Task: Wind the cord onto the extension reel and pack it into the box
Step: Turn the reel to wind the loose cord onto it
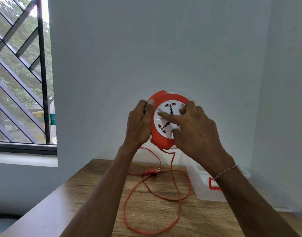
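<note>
Hanging in mid-air above the far end of the worktop, the round orange plastic extension reel with a white socket face [165, 117] is held up in front of the pale wall [146, 48], its face turned toward the camera. The left hand [140, 124] grips the reel's rim at 9 o'clock, thumb hooked over the orange edge and fingers curled behind it. The right hand [193, 127] lies on the white face from 3 o'clock, its grip spread apart: the forefinger stretches across the sockets toward 9 o'clock and the other fingers bend against the face, clamped on nothing.

From the reel's 6 o'clock edge the thin orange cord [172, 168] drops to the brown wood-grain worktop [95, 194] and lies there in several loose loops. Its orange 2-pin plug [152, 171] rests on the worktop at 12 o'clock of the loops.

At 3 o'clock of the loops, just beside them, stands a clear plastic box with a red latch [203, 183], partly hidden by the right forearm, which wears a red-and-white thread bracelet [225, 171]. At 9 o'clock of the scene is a window with black diagonal bars [18, 74], a clear bottle [52, 120] at its edge.
</note>
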### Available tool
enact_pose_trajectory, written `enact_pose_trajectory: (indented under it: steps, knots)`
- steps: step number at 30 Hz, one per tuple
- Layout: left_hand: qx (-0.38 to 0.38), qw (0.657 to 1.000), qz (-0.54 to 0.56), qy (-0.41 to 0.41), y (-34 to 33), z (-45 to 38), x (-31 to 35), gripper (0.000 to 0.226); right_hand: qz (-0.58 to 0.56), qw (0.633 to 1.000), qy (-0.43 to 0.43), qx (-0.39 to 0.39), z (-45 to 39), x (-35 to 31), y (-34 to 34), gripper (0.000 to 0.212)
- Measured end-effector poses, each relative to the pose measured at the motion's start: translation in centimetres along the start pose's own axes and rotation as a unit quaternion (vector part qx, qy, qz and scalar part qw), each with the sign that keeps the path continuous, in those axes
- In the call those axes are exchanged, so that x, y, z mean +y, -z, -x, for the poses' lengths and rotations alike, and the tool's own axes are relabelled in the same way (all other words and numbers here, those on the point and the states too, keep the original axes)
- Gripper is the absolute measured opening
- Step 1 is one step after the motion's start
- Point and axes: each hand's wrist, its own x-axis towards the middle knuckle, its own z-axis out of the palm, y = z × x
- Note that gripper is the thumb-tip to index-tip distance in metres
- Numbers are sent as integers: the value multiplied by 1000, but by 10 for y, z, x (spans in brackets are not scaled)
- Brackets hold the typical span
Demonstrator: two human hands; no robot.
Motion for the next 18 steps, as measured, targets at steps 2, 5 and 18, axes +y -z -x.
enact_pose_trajectory:
  steps: [2, 5, 18]
  knots:
    - [-3, 1000, -6, -2, -1, 0, -1, 35, -15, 999, -17, 29, 2, 1, -2, 61]
    - [-4, 1000, -11, -6, -3, 1, -1, 36, -30, 998, -40, 45, 3, 2, -4, 61]
    - [6, 1000, -12, 10, 1, -1, 1, 30, -70, 987, 6, 144, -1, 3, 5, 41]
